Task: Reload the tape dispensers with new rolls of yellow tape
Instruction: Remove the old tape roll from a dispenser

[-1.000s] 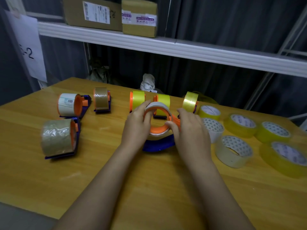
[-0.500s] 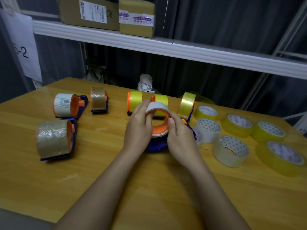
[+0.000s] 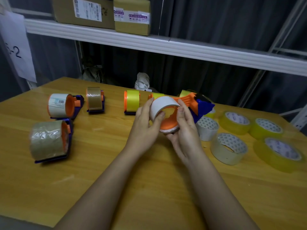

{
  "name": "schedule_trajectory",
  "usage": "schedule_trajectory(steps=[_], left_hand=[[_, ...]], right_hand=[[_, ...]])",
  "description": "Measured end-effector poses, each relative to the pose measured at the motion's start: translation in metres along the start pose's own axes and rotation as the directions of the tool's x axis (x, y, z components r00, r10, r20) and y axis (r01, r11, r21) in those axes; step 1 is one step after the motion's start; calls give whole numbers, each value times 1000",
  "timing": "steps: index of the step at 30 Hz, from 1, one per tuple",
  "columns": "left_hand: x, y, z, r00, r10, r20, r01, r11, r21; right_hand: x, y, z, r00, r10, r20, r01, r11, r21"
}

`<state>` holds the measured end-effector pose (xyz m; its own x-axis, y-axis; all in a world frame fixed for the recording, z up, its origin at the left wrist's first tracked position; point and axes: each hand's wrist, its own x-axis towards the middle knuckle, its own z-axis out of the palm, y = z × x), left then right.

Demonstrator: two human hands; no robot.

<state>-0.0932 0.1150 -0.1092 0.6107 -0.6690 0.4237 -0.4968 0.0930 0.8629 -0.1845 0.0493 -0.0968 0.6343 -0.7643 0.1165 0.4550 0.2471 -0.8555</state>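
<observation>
A wooden desk (image 3: 149, 188) is seen from above, with two bare forearms reaching in from the near edge. A tape dispenser (image 3: 191, 105), orange and blue, is held lifted above the desk's middle. The left hand (image 3: 144, 128) is curled round the pale empty core (image 3: 163, 103) sitting on the dispenser's orange hub, thumb against the core's rim. The right hand (image 3: 186, 130) is wrapped under and around the hub from the other side. Whether the core is partly slid off the hub cannot be told.

New yellow rolls (image 3: 235, 122) lie flat on the right of the desk, near its right edge, beside two whitish rolls (image 3: 228, 149). Along the far side stand dispensers already loaded with yellow tape (image 3: 132, 102). On the left are three dispensers carrying brown or white rolls (image 3: 49, 141).

Bare desk surface stretches along the near edge. A white shelf (image 3: 166, 47) above the far edge carries cardboard boxes (image 3: 86, 12).
</observation>
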Motion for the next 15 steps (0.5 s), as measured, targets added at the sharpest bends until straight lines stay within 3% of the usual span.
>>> schedule_trajectory(steps=[4,10,15], left_hand=[[-4,1,1,997,-23,69,18,997,73],[-3,6,2,1000,23,-17,-19,980,199],[-2,4,3,1000,20,11,-22,972,234]], right_hand=[[1,-1,-4,997,-76,-31,74,996,-57],[0,7,-2,993,-118,-12,111,963,-244],[2,7,-4,984,-178,-11,165,930,-327]])
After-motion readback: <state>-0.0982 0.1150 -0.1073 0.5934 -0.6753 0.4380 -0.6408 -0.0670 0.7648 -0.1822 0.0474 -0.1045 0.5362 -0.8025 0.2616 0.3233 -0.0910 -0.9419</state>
